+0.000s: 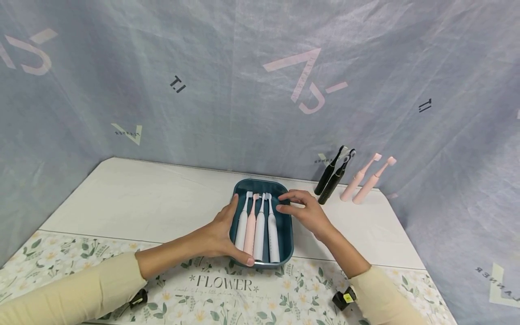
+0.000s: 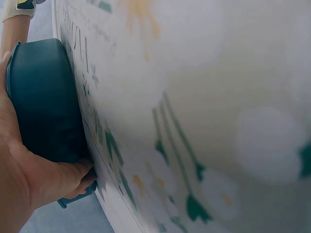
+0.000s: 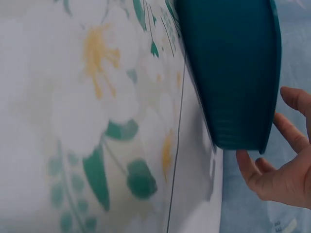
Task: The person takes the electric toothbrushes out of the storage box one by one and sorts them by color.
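Note:
A dark teal plastic bin point(image 1: 287, 250) stands at the middle of the table. Inside it lie three white electric toothbrushes point(image 1: 273, 234) and a pink electric toothbrush point(image 1: 250, 225), side by side with heads pointing away from me. My left hand point(image 1: 221, 232) grips the bin's left side, its thumb over the front rim. In the left wrist view, the fingers of that hand point(image 2: 39, 177) reach round the bin's wall. My right hand point(image 1: 306, 212) hovers at the right rim with fingers loosely bent and apart; in the right wrist view, its fingertips point(image 3: 245, 162) come close to the bin's far corner.
Behind the bin on the right, several black electric toothbrushes point(image 1: 333, 180) and two pink electric toothbrushes point(image 1: 366, 187) stand upright near a grey fabric backdrop point(image 1: 203, 113). A floral mat point(image 1: 223, 298) covers the table's front; the white surface point(image 1: 142, 198) lies behind it.

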Available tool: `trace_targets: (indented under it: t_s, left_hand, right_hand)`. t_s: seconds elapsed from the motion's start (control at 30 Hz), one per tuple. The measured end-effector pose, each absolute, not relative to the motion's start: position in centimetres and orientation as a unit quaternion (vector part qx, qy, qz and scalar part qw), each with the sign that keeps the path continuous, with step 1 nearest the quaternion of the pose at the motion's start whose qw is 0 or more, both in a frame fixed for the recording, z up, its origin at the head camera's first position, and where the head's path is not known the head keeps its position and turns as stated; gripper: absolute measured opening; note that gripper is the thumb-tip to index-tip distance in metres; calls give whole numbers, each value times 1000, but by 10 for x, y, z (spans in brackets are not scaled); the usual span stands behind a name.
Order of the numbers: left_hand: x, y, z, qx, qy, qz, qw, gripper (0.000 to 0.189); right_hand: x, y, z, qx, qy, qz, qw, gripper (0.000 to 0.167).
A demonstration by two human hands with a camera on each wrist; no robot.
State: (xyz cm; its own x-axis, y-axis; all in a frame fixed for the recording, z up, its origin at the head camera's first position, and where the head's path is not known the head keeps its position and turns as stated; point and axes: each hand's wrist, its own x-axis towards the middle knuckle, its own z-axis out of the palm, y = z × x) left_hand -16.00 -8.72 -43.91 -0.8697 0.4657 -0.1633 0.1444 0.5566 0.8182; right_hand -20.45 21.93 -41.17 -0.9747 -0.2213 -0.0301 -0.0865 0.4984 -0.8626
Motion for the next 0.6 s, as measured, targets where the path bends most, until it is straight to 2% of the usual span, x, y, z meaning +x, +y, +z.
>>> trace_targets:
  t_s: [0.27,0.6]
  left_hand:
    - [-161,-88,-440,178,865,431,187,179]
    - [-160,-88,-440,180,864,431,188,178]
  right_hand:
    - [-204,196,-417,-102,889,-443,55,47]
    - [-202,176,-420,-141,925,-354,6,40]
